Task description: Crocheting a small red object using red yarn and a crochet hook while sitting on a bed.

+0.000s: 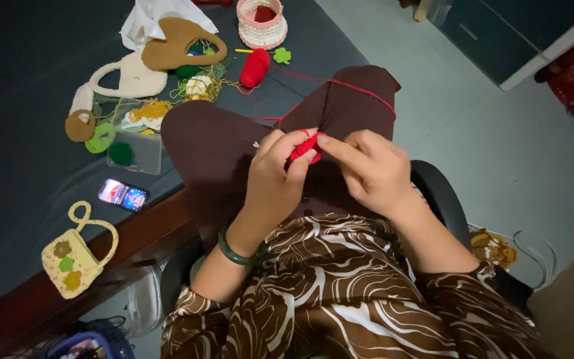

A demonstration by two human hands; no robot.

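Head view: left hand [275,174] and right hand [369,171] together, both pinching one small red crocheted piece [305,147] above the lap | one red yarn ball [254,68] on dark bed [21,133] | one phone [123,195] | one cream crocheted handbag [74,256]

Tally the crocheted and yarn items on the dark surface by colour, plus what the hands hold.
Red: 2, yarn ball and the small piece pinched by left hand and right hand
Brown: 2, handle piece, ring
Cream: 2, handle piece, small bag
Pink-and-white: 1, basket
Green: 3, clover, ring, disc
Total: 10
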